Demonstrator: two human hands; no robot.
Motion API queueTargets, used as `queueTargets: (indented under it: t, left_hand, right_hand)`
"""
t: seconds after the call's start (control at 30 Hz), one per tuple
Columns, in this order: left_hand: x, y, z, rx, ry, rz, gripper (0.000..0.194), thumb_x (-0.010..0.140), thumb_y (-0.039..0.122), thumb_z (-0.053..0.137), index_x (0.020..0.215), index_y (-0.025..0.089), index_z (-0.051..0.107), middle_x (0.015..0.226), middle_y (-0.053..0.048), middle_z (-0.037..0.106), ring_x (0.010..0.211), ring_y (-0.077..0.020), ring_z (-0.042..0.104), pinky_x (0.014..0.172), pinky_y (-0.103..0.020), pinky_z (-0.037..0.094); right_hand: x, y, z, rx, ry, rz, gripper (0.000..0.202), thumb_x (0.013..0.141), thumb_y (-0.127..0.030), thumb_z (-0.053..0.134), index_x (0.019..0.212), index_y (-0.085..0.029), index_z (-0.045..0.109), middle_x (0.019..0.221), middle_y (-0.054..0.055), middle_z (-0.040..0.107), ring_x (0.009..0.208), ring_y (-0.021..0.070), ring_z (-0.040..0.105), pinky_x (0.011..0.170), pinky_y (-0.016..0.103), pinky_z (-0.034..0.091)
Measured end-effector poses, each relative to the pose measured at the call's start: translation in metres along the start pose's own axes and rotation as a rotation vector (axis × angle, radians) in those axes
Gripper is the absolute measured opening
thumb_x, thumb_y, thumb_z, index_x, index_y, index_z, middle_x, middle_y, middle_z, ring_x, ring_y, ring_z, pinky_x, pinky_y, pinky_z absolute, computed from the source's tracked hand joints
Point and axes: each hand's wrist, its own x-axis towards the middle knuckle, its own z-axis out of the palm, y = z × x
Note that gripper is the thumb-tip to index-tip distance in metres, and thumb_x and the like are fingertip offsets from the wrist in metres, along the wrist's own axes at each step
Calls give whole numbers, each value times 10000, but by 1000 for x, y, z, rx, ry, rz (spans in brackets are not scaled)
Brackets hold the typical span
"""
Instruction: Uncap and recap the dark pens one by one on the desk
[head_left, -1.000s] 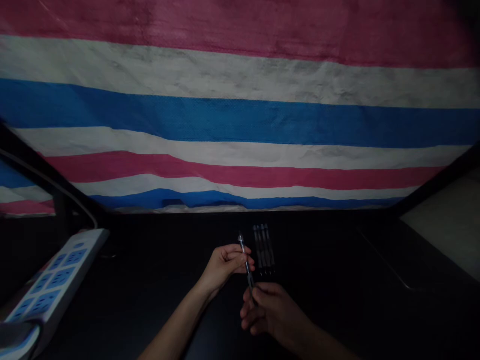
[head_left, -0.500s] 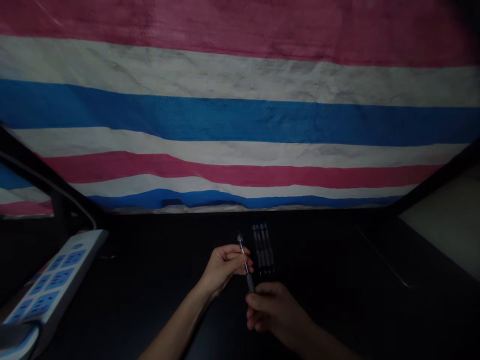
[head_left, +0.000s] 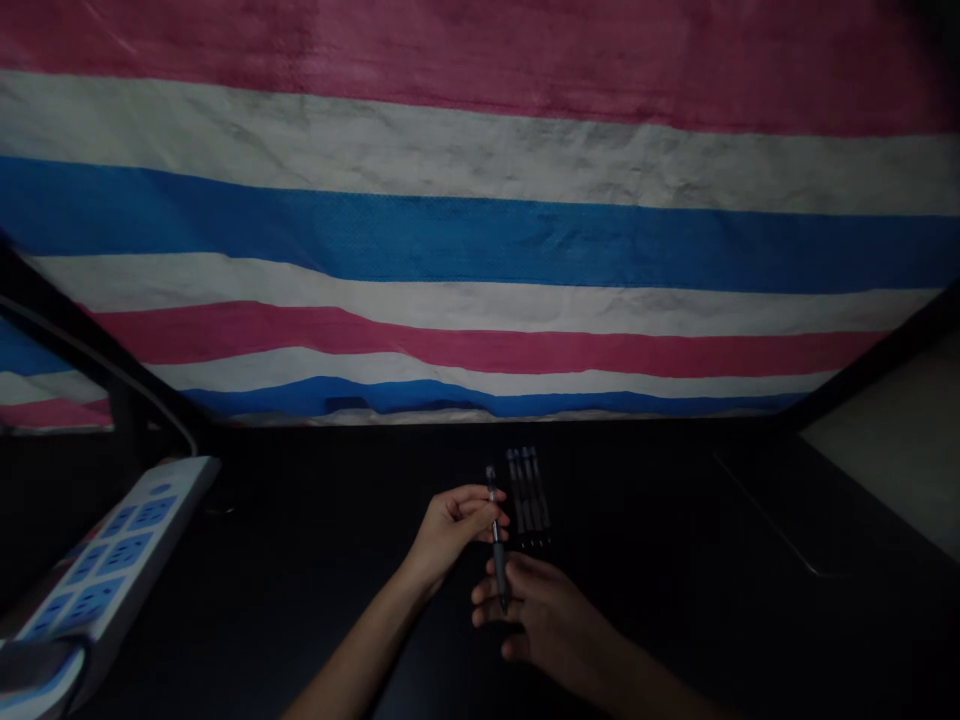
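A click pen with a clear barrel, dark grip and dark tip is held upright-slanted, its tip towards me. My left hand pinches its barrel between thumb and fingers. Around the pen's lower end is my right hand, its fingers spread apart behind the grip and tip. It seems to touch the pen lightly, without a closed grasp. Just beyond, several similar pens lie side by side on the dark table, their tips pointing towards me.
A white power strip with a dark plug runs along the left. Striped red, white and blue sheeting hangs behind the table. A dark flat thing with a thin bright edge lies at the right.
The pen has turned a little more upright, its top end shifting right. My right hand's fingers have loosened from the grip and spread, showing the tip. My left hand keeps its pinch.
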Motion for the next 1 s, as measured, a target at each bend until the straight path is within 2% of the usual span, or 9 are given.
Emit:
queueTargets:
  t: [0.07,0.2,0.33,0.43,0.6,0.7,0.83,1.0]
  left_hand:
    - [0,0,0,4,5,-1,355,680,359,778,913,105,691,692,-65,705,581,-150,651,573,-244,483]
    - [-1,0,1,3,-1,5,344,692,348,773,918,104,684,696,-61,703,581,-139,649,569,-230,481]
    - [-1,0,0,-14,-3,15,321,707,338,765,915,109,680,694,-52,699,588,-131,649,568,-218,479]
    - [0,1,0,-21,-14,20,313,713,331,762,918,111,676,697,-50,696,590,-130,647,569,-218,477]
    - [0,1,1,-35,2,17,321,702,339,770,904,109,673,686,-48,690,583,-130,642,568,-220,475]
    - [0,1,1,-38,1,20,318,710,336,766,910,107,671,691,-49,691,588,-127,642,573,-215,475]
    - [0,0,0,-41,8,25,308,712,329,766,905,109,669,692,-50,694,590,-130,646,571,-215,477]
    - [2,-1,-1,-73,11,37,300,705,322,773,894,113,670,684,-44,693,580,-124,645,563,-208,478]
  right_hand:
    - [-1,1,-1,15,-15,11,346,807,-415,652,983,-120,612,942,115,682,839,209,666,556,234,454]
    - [-2,0,-2,26,-36,-2,253,801,-328,677,952,-138,604,919,85,685,840,198,670,559,220,450]
    - [-3,-1,-1,22,-22,35,292,850,-383,597,952,-110,608,944,126,686,844,223,679,539,226,451]
    - [-3,0,-2,10,-29,14,238,821,-329,646,933,-127,588,909,103,693,831,224,687,538,224,457]
    - [-2,3,-7,-8,-43,54,319,853,-411,590,951,-108,588,922,140,698,819,245,698,509,225,465]
    - [-1,4,-8,-26,-43,36,289,820,-380,648,951,-134,570,938,124,701,822,244,701,499,211,460]
    - [0,3,-6,-39,-17,73,364,831,-449,606,965,-112,579,928,144,699,783,239,706,476,208,452]
    - [0,2,-6,-70,-35,49,313,806,-411,665,933,-152,543,870,97,709,766,222,707,482,200,450]
